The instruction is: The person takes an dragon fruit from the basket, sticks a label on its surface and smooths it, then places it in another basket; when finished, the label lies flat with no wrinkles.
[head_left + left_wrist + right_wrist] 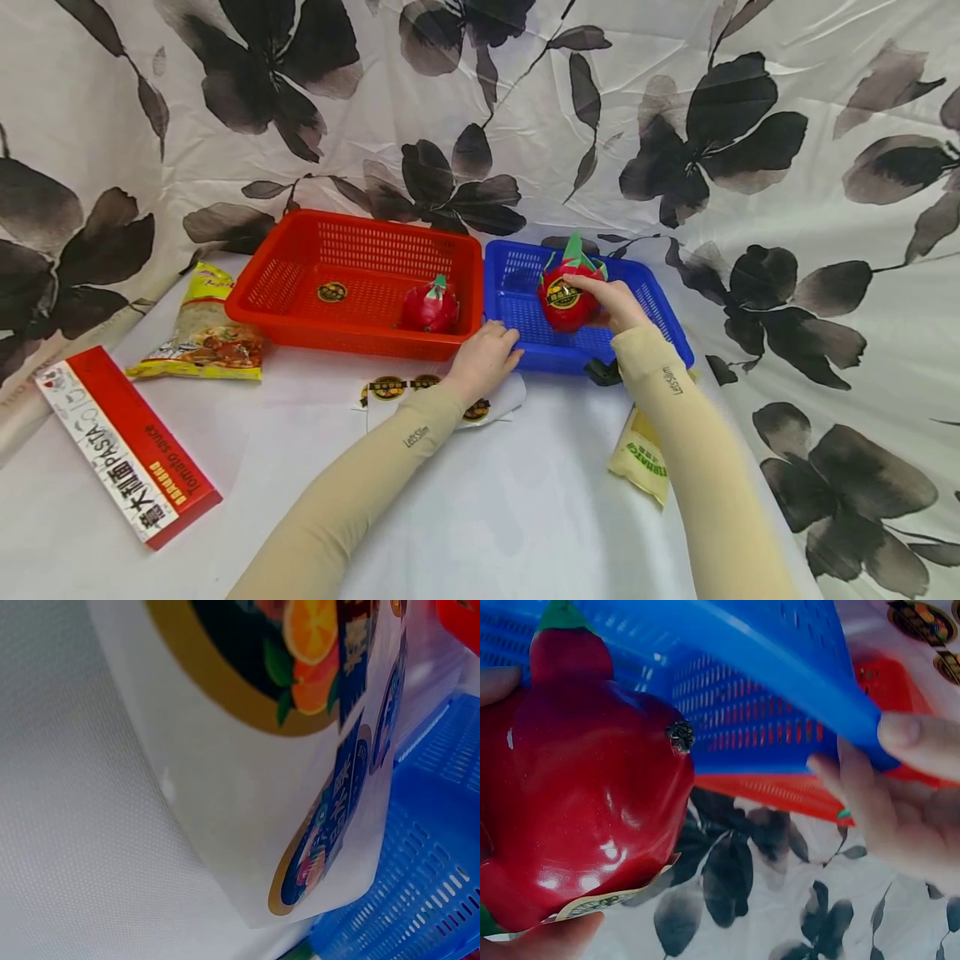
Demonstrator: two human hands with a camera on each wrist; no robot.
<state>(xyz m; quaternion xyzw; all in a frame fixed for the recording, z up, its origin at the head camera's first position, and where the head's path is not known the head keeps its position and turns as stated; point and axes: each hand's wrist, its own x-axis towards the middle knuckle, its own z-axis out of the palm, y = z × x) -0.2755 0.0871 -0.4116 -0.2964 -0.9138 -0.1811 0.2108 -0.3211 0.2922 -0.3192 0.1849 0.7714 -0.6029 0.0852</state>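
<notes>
My right hand [613, 305] holds a red dragon fruit [558, 310] with green leaf tips above the blue basket [540, 358]. A round black-and-gold sticker [562, 293] shows on its side. The right wrist view shows the fruit's glossy skin [592, 787] and a sticker edge beside a fingertip. My left hand [486, 357] pinches the blue basket's near-left rim between thumb and fingers, as the right wrist view shows. Below that hand lies a white sheet of round fruit stickers [386, 408], partly hidden by the forearm. The left wrist view shows this sheet [217, 780] close up.
Left of the blue basket stands a red basket [352, 340] containing another dragon fruit [430, 310] and a round sticker [332, 292]. A noodle bag [202, 333] and a pasta box [127, 450] lie left. A yellow packet [639, 462] and a small black object [602, 372] are near my right forearm.
</notes>
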